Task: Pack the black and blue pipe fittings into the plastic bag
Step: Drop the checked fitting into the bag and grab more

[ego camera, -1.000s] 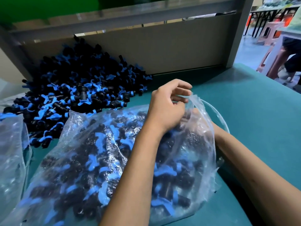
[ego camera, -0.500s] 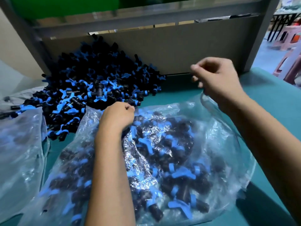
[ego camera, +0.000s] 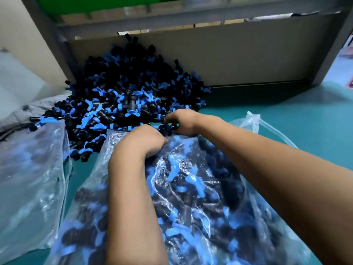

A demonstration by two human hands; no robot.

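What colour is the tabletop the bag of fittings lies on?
Teal green; the tabletop shows best in the head view, right of the plastic bag.

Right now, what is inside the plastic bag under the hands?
The plastic bag holds many black and blue pipe fittings, visible through the film. The left hand and both forearms cover part of them, so how full it is cannot be told.

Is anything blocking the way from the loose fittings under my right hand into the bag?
Nothing visible does. The right hand curls over fittings at the near edge of the pile, right beside the plastic bag, whose edge the left hand grips there.
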